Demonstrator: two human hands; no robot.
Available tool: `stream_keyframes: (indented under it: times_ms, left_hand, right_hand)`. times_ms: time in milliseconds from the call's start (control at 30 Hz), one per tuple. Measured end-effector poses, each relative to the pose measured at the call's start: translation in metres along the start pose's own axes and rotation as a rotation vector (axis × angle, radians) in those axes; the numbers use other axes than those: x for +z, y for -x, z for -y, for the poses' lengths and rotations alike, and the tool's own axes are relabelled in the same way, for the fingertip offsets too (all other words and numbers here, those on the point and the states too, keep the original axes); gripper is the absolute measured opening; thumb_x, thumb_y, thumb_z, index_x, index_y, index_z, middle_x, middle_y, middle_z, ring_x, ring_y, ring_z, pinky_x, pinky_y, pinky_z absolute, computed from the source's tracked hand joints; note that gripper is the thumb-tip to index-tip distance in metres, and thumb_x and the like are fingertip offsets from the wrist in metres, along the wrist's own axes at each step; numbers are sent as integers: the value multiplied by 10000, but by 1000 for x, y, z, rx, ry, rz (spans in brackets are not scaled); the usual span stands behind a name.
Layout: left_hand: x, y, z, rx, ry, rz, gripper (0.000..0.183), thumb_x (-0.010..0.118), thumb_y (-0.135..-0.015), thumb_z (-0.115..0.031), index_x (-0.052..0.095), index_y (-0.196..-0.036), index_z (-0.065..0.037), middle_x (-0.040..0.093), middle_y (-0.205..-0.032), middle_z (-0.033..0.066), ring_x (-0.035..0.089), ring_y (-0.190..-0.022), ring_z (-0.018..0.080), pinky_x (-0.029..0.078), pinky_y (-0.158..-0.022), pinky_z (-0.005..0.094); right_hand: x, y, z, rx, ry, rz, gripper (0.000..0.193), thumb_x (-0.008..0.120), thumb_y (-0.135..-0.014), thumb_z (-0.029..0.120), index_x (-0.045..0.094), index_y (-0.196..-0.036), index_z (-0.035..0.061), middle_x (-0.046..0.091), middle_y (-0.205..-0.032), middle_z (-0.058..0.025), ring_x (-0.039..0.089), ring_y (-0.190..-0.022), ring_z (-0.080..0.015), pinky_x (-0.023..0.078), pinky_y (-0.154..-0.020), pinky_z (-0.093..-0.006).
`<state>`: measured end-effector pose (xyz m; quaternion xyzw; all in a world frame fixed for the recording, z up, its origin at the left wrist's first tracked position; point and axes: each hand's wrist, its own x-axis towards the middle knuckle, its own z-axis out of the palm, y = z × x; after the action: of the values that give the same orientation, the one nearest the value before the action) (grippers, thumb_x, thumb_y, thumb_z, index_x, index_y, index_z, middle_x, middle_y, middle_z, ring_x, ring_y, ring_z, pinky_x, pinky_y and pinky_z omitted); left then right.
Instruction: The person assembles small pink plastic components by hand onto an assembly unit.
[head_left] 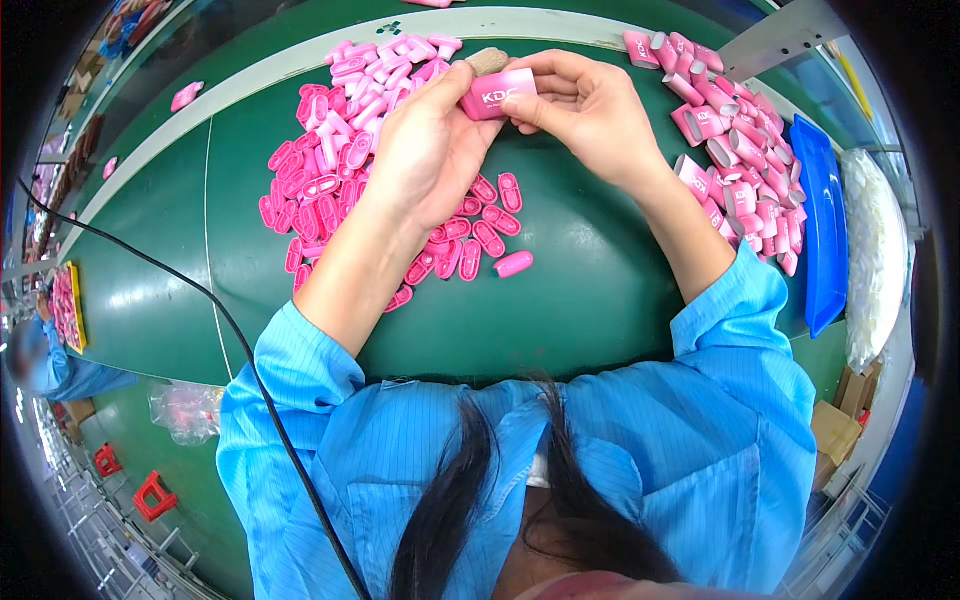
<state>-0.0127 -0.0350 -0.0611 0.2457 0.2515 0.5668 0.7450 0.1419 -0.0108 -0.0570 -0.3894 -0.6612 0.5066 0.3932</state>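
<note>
Between both hands, above the far middle of the green table, is a flat pink sleeve-like casing (499, 95) with white print on its face. My left hand (430, 140) is closed around its left end, palm turned up. My right hand (585, 105) pinches its right side, the thumb lying across the front. Left of and beneath my left hand spreads a heap of small pink oval caps (325, 185), several with their hollow insides up. A tan lumpy thing (487, 61) sits just beyond the casing; its kind is unclear.
A pile of similar pink casings (745, 165) lies to the right, beside a blue tray (822, 225) and a white plastic bag (872, 260). A black cable (215, 300) crosses the left side. Far left, a person in blue (60, 370) is near a yellow-edged tray (76, 308).
</note>
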Motion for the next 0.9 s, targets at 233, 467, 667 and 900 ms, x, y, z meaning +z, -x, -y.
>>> stream_keyframes:
  times_ms: [233,467,667,900]
  left_hand:
    - [1,5,2,12,-50,-4,376,348,-957,-205,408,-1179,93,475,-1190,177,473,-1112,252,369,-986,383]
    - [0,6,1,-3,-154,69,734,232,-917,-543,307,-1266,98,448,-1218,185,422,-1166,248,306,-1019,361]
    - [0,8,9,128,-244,17,728,278,-923,-531,297,-1260,114,450,-1150,167,428,-1105,193,293,-1008,328]
    - [1,12,3,104,-387,102,764,253,-910,-568,328,-1232,121,469,-1121,161,451,-1064,187,324,-981,318]
  right_hand:
    - [-2,0,0,-13,-34,38,321,646,-794,122,569,-1048,-59,653,-849,-105,617,-709,-118,511,-646,-225]
    - [3,2,1,7,-20,40,292,638,-804,118,576,-1032,-53,653,-842,-99,616,-698,-112,512,-637,-223]
    - [17,6,2,-86,14,-48,272,649,-790,93,584,-1022,-34,655,-837,-89,619,-683,-106,517,-623,-224]
    - [6,5,-2,-68,-70,10,259,641,-796,79,579,-1013,-48,646,-860,-91,621,-725,-118,518,-655,-235]
